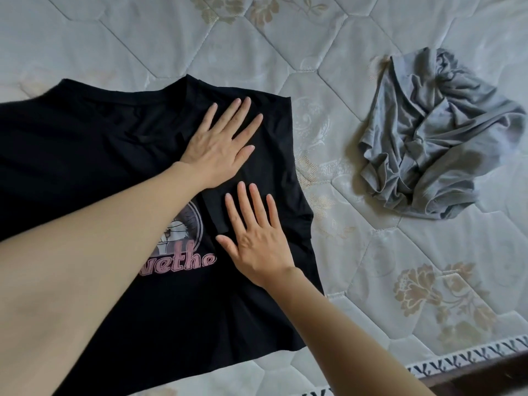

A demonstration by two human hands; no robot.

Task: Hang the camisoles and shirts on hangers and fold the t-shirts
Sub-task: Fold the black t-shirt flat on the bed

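Black graphic t-shirt point(114, 155): flat on quilted mattress point(357, 252), its left part cut off by frame, pink print partly hidden under forearm | left hand point(220, 138): fingers spread, palm pressing t-shirt near collar | right hand point(254, 238): fingers spread, flat on folded sleeve edge | grey garment point(428, 138): crumpled right of t-shirt, well apart, type unclear.

Soft, dim daylight — edges perhaps slightly warped.

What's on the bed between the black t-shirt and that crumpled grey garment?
Nothing: in the head view, only bare quilted mattress with a floral pattern lies between the black t-shirt and the grey garment.
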